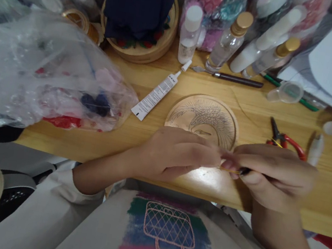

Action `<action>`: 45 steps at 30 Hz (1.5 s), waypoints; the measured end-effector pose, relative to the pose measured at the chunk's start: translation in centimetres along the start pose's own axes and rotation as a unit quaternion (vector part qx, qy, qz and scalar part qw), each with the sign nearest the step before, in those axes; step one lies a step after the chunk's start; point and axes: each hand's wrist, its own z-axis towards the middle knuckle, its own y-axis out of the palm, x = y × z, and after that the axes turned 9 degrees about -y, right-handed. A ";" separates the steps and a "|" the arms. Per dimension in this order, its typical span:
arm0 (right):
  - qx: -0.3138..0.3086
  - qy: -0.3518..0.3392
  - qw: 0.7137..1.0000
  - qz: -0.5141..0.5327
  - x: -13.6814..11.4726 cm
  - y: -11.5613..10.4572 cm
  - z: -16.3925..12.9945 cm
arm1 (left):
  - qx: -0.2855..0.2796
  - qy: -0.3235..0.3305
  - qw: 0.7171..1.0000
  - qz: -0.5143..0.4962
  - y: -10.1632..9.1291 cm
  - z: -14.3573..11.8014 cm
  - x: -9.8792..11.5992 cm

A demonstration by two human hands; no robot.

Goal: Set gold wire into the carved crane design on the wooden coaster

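My left hand (182, 152) and my right hand (278, 175) meet low over the front of the wooden table, fingertips close together. A thin golden wire (230, 170) stretches between them, pinched by the fingers of my left hand. My right hand is closed on a small dark-tipped thing (244, 171) at the wire's end; the rest of it is hidden in the fingers. Just beyond the hands lies a round wooden plate (170, 114) with a feathered line drawing, its near part covered by my left hand. Red-handled pliers (293, 143) rest past my right hand.
A white tube (154, 97) and a dark-handled knife (240, 80) lie behind the plate. Several bottles (227, 41) stand at the back. A plastic bag (50, 75) fills the left; a round wooden box (152, 54) bears dark cloth. Small clear cups (290, 93) sit at right.
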 end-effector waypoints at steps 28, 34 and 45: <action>-0.061 -0.111 0.950 -0.284 -0.3 0.7 0.3 | 0.141 0.024 0.989 0.047 0.7 0.9 0.8; -0.083 -0.115 0.937 -0.320 -0.5 0.5 0.3 | 0.132 0.021 0.991 -0.009 0.6 1.1 0.6; -0.085 -0.099 0.927 -0.352 -0.8 0.7 -0.1 | 0.139 0.013 0.990 0.001 0.9 1.0 0.5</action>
